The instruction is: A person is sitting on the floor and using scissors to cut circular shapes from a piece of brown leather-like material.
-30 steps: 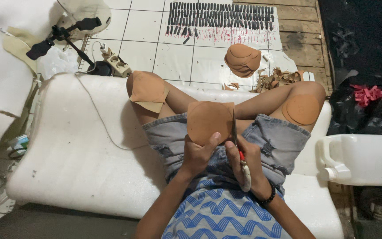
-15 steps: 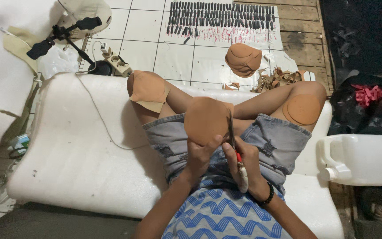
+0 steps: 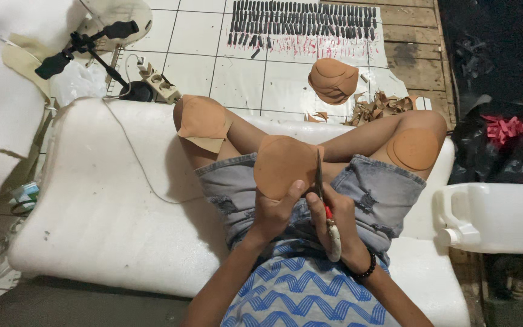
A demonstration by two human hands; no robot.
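My left hand [image 3: 275,212] pinches the lower edge of a round tan leather piece [image 3: 281,165] held up over my lap. My right hand [image 3: 336,213] grips scissors [image 3: 320,175] with red and white handles, the blades pointing up along the piece's right edge. More tan pieces rest on my left knee [image 3: 202,121] and a round one on my right knee [image 3: 413,148]. I sit cross-legged in denim shorts on a white foam pad [image 3: 98,206].
A stack of round tan pieces [image 3: 333,79] and a heap of offcuts [image 3: 379,108] lie on the tiled floor ahead. Rows of small dark items [image 3: 304,24] sit further off. A white jerrycan [image 3: 494,218] stands at right, a power strip [image 3: 158,85] and black stand [image 3: 86,48] at left.
The piece in my left hand has gone from a squarish shape to a round one and has been turned. The scissors have stayed along its right edge.
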